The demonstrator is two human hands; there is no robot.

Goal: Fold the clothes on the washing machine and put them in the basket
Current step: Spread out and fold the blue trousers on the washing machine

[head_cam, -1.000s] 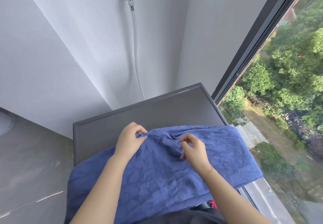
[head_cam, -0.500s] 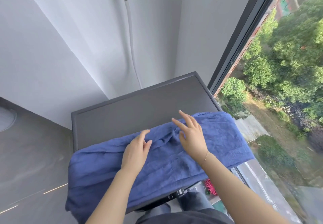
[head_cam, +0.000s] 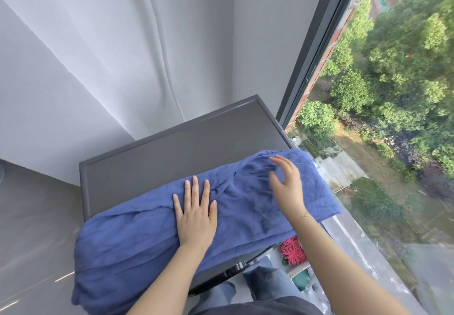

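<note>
a: what are the fingers [head_cam: 195,187] of the left hand [head_cam: 196,219] doing?

b: they lie straight and slightly spread, flat on the blue garment [head_cam: 137,238], palm down. nothing is gripped; the hand presses the cloth near its middle.

a: and the right hand [head_cam: 286,187]?

b: its fingers are relaxed and gently curved, released, holding nothing. the fingertips hover at or just over the far right part of the cloth. whether they touch it, i cannot tell. a thin bracelet [head_cam: 304,215] sits at that wrist.

a: where is the garment?

b: spread lengthwise across the near edge of the washing machine [head_cam: 172,152], on its dark grey top. the left end droops over the machine's left corner, the right end reaches past the right edge toward the window [head_cam: 319,44]. it is creased, with a bunched fold between the two hands.

a: anything around it?

b: a white hose [head_cam: 164,64] runs down the wall behind the machine. below the right forearm, on the floor, there is something pink and spiky [head_cam: 292,251] beside a green item, too small to name. the person's jeans [head_cam: 265,280] show under the machine's front edge. trees [head_cam: 393,69] lie outside the glass.
</note>
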